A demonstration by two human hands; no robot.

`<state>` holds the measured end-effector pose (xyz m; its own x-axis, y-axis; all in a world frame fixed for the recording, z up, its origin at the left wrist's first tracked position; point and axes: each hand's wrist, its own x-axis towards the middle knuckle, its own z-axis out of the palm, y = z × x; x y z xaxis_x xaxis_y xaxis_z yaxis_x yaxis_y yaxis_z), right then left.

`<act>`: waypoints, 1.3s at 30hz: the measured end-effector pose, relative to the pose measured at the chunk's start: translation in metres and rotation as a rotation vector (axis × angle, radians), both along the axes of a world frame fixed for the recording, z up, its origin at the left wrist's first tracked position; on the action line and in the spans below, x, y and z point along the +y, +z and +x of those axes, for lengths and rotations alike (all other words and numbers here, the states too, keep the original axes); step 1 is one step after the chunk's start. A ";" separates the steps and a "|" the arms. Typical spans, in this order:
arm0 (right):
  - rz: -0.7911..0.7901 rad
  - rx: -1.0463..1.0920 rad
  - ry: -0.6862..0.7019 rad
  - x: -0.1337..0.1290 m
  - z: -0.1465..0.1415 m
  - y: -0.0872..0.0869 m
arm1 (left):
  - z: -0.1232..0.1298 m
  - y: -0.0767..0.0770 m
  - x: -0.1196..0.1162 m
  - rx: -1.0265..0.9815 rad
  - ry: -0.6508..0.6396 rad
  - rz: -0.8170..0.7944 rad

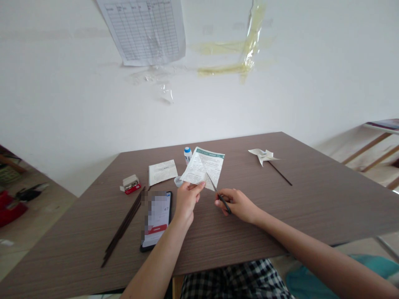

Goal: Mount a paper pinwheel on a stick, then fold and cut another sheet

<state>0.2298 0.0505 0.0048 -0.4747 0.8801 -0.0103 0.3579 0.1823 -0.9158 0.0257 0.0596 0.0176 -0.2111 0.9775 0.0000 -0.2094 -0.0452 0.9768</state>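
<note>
A square sheet of printed paper (204,164) with a green band along its top edge is pinched at its lower left by my left hand (187,201). My right hand (238,204) is closed round the black handles of a pair of scissors (213,182). The blades point up and left and lie at the lower part of the sheet; whether they are cutting into it I cannot tell. Behind the sheet, partly covered, stand a blue-capped glue bottle (187,154) and a roll of clear tape (178,181).
A finished paper pinwheel (263,155) on a dark stick lies at the right. Leftward are folded paper (162,172), a small red-and-white box (131,184) of metal bits, several dark sticks (123,226) and a phone (157,220). The wall borders the table's (311,195) far edge.
</note>
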 end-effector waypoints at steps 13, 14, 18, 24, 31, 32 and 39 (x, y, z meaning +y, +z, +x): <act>-0.048 0.060 0.035 0.003 0.008 -0.009 | -0.002 0.002 0.001 -0.018 0.036 0.021; -0.053 0.065 0.047 0.004 0.008 -0.008 | -0.003 0.002 0.002 -0.020 0.049 0.031; -0.079 0.093 0.148 0.003 0.014 -0.002 | -0.005 0.002 0.003 -0.016 0.109 0.068; 0.061 0.138 -0.017 0.014 0.032 -0.002 | -0.008 0.002 0.004 0.004 0.147 0.059; 0.510 0.021 -0.562 0.036 0.044 -0.018 | -0.009 0.001 0.003 0.062 0.058 -0.012; 0.488 0.054 -0.560 0.037 0.044 -0.020 | -0.009 0.000 0.003 0.073 0.048 -0.024; 0.244 0.282 -0.444 0.040 0.034 -0.032 | -0.010 -0.003 0.005 0.127 -0.015 -0.122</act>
